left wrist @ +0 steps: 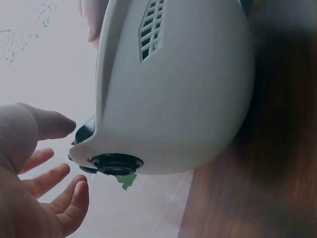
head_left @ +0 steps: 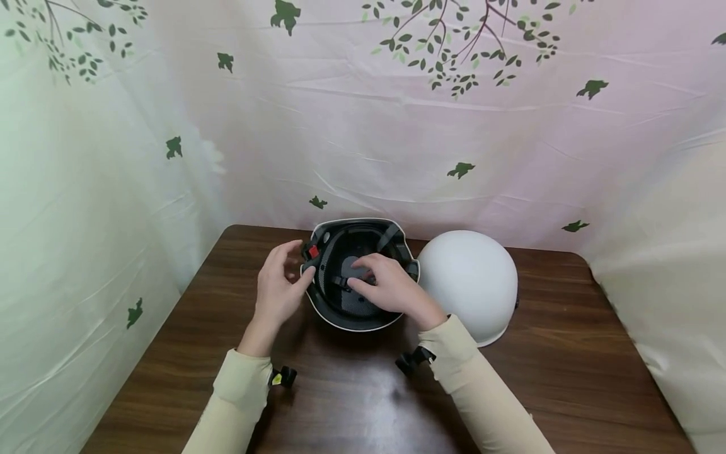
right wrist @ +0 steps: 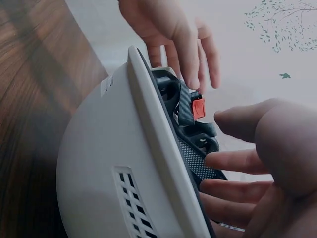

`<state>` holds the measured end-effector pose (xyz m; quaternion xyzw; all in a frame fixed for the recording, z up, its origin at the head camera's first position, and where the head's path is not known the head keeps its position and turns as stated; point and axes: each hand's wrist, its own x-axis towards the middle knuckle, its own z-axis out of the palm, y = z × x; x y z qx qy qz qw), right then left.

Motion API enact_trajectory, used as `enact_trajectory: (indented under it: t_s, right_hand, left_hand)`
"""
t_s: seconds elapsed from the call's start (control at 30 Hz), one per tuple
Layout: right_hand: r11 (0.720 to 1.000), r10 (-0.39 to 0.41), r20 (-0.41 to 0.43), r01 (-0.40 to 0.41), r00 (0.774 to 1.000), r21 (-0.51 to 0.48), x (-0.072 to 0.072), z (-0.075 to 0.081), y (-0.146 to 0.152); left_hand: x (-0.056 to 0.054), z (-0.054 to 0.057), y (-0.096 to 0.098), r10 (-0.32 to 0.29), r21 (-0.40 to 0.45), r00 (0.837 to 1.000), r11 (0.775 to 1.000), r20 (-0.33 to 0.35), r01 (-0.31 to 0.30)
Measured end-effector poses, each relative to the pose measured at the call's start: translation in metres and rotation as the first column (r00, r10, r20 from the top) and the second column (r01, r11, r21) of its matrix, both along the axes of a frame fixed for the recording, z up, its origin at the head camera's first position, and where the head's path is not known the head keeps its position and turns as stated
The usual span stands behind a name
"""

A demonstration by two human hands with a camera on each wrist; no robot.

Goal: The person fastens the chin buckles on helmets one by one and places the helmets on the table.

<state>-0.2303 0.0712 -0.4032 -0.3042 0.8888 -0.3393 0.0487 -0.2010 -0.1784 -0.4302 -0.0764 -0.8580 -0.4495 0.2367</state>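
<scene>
A white helmet (head_left: 363, 320) lies upside down near the back of the table, its black padded inside facing up. At its left rim, a red buckle piece (head_left: 313, 251) sits on a dark grey strap (right wrist: 185, 104). My left hand (head_left: 278, 284) is beside that rim with fingers spread. In the left wrist view its fingers look apart from the shell (left wrist: 188, 99). Over the helmet's opening is my right hand (head_left: 391, 287), fingers loosely bent, nothing visibly gripped. A dark strap piece (head_left: 340, 282) lies below its fingertips. Whether that hand touches the lining cannot be told.
Close on the right, a second white helmet (head_left: 471, 284) stands dome up. Both are on a dark brown wooden table (head_left: 340, 397). Behind it hangs a pale curtain (head_left: 363, 139) with printed leaves and green birds. Dark wrist cameras (head_left: 288, 377) hang below both sleeves.
</scene>
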Motion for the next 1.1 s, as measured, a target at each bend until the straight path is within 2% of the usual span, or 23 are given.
enact_trajectory:
  t_s: [0.13,0.27,0.37,0.5,0.67,0.8,0.9,1.1]
  right_hand:
    - [0.998,-0.007,0.056,0.003,0.998,0.058,-0.005,0.001,-0.006]
    - [0.992,-0.012,0.1,-0.001,0.995,0.124,-0.01,0.002,-0.013]
    - [0.986,-0.034,0.13,0.012,0.991,0.164,-0.012,0.0,-0.016]
    - [0.971,-0.08,0.172,0.038,0.982,0.235,-0.012,-0.004,-0.018]
    - [0.947,-0.094,0.212,0.022,0.973,0.321,-0.014,-0.006,-0.021]
    - [0.942,-0.087,0.235,0.003,0.968,0.337,-0.014,-0.008,-0.025]
    - [0.941,-0.065,0.26,-0.027,0.963,0.338,-0.014,-0.008,-0.03]
    - [0.919,-0.031,0.313,-0.097,0.949,0.383,-0.014,-0.009,-0.034]
  left_hand:
    - [-0.006,0.006,0.003,-0.024,-0.088,0.997,0.996,-0.069,0.018]
    - [-0.011,0.009,0.005,-0.04,-0.194,0.993,0.981,-0.113,0.018]
    - [-0.014,0.009,0.006,-0.044,-0.257,0.993,0.966,-0.11,0.015]
    - [-0.014,0.01,0.008,-0.026,-0.302,0.997,0.953,-0.071,0.004]
    - [-0.013,0.011,0.011,0.005,-0.348,1.0,0.938,-0.002,-0.005]
    - [-0.012,0.01,0.013,0.002,-0.353,1.0,0.936,0.025,0.007]
    - [-0.012,0.008,0.013,-0.009,-0.336,1.0,0.942,0.012,0.013]
    - [-0.014,0.007,0.014,-0.024,-0.315,0.999,0.949,-0.027,0.014]
